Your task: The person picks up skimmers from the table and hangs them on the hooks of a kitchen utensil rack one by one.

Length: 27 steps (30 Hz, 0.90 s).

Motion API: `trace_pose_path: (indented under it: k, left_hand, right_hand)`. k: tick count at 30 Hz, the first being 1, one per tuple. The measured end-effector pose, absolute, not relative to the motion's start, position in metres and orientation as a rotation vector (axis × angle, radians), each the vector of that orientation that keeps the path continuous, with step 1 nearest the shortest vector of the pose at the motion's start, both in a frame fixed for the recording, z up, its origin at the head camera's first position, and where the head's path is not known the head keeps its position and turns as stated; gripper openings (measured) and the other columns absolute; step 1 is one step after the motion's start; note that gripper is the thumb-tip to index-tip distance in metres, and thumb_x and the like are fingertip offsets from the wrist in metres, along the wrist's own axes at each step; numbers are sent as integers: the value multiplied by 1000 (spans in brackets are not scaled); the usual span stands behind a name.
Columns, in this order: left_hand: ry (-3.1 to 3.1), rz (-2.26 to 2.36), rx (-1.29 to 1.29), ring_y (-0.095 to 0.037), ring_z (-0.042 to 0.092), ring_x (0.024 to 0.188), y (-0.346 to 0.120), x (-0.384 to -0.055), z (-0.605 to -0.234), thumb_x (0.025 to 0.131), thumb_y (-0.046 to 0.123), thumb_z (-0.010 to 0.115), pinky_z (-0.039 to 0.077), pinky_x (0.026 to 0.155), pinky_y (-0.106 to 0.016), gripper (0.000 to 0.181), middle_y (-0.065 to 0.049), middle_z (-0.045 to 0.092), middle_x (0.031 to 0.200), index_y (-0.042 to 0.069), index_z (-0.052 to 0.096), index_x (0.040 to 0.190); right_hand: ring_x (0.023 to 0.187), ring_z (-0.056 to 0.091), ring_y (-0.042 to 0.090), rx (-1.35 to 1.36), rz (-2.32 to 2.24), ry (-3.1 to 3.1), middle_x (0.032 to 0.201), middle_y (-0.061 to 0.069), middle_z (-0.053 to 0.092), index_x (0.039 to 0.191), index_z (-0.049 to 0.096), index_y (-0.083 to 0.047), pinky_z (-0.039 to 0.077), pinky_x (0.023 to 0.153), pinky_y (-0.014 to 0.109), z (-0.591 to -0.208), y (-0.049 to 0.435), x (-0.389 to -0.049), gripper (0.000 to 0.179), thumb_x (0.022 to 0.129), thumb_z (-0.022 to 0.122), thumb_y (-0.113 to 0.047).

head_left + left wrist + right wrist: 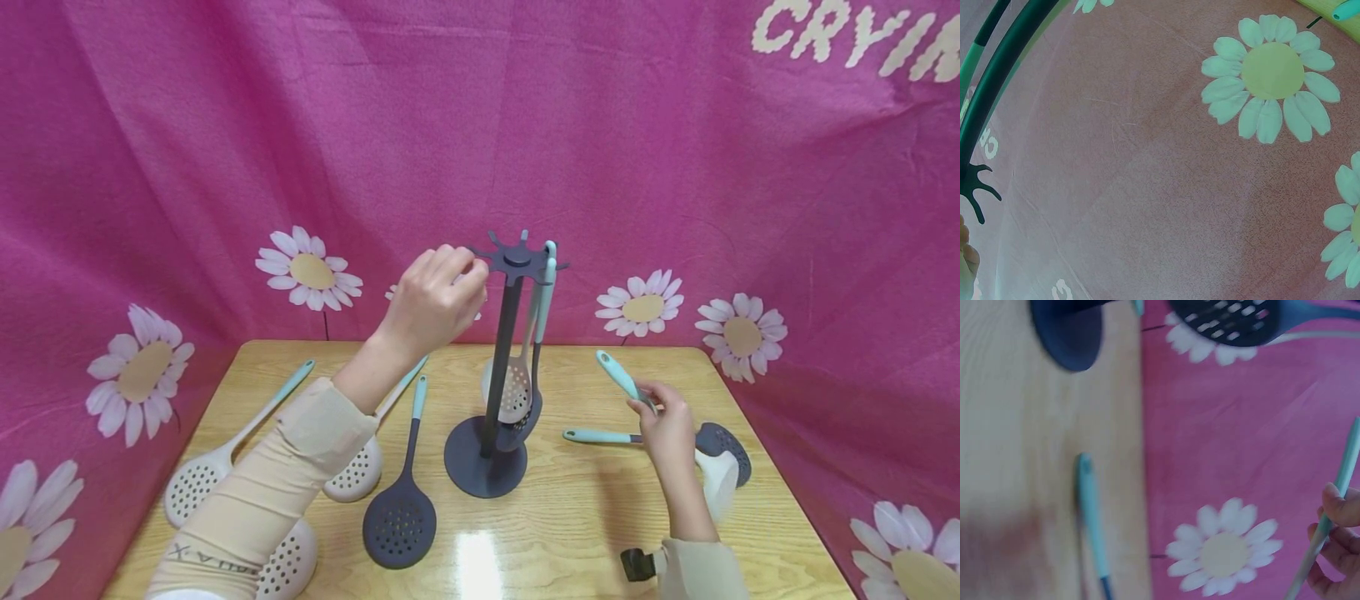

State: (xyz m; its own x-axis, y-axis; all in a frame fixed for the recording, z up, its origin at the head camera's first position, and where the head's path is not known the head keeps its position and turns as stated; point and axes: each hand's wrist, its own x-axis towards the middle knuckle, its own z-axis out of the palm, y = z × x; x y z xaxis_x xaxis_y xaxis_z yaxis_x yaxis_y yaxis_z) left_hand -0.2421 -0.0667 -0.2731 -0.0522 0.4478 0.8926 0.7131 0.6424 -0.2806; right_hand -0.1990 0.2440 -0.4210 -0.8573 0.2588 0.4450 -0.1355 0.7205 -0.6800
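Note:
A dark utensil rack (495, 367) stands upright on its round base, with several hooks around its top. My left hand (435, 300) grips the rack's top at a hook on the left side, fingers curled. On the rack's right side hang a white slotted spoon (516, 392) and a dark slotted spoon (531, 417), both with mint handles. My right hand (666, 425) pinches the mint handle (618, 372) of a white utensil, also in the right wrist view (1338, 487). Its solid, rounded head (717, 483) is blurred, above a dark perforated utensil (726, 446) lying on the table.
Left of the rack lie a dark skimmer (400, 525) and white skimmers (197, 487), (356, 473); another white skimmer (288, 562) is partly behind my left sleeve. The wooden table (555, 517) meets a pink flowered cloth (420, 108) behind and at both sides.

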Motion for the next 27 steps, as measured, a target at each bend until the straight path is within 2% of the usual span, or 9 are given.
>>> trace_pose_path:
  k: [4,9,16,24,27]
  left_hand:
    - [-1689,-281,-958,-22,47,61,-67,-242,-273,86,7,47,38,50,-28,16,-11,54,73,-1,60,80]
    - [-1686,-278,-956,-22,47,61,-67,-242,-273,86,6,47,38,50,-28,15,-11,53,73,-1,59,80]
    - [-1677,-280,-950,-22,46,60,-67,-243,-273,87,7,44,37,50,-28,19,-10,53,73,-1,59,79]
    - [-1677,-280,-956,-22,47,61,-67,-242,-272,87,7,45,37,50,-29,18,-11,53,73,-1,59,79]
    - [-1676,-279,-958,-22,47,61,-67,-242,-272,86,7,46,37,50,-28,17,-11,53,73,-1,59,79]
  right_hand:
    - [76,52,7,-47,1038,-2272,86,17,64,98,66,3,35,59,5,-402,234,-195,24,74,69,7]
    - [73,49,-10,-38,1117,-2172,86,16,66,101,66,2,39,61,8,-381,222,-187,26,75,70,2]
    - [74,54,-6,-1,1234,-2072,86,16,65,102,66,3,45,66,10,-358,207,-176,27,75,70,2]
    - [75,57,-3,88,1272,-2031,83,-4,61,103,65,1,46,67,11,-341,188,-169,29,75,72,0]
    - [74,58,-2,152,1292,-2011,83,2,63,102,64,2,47,67,12,-335,181,-166,29,74,72,1]
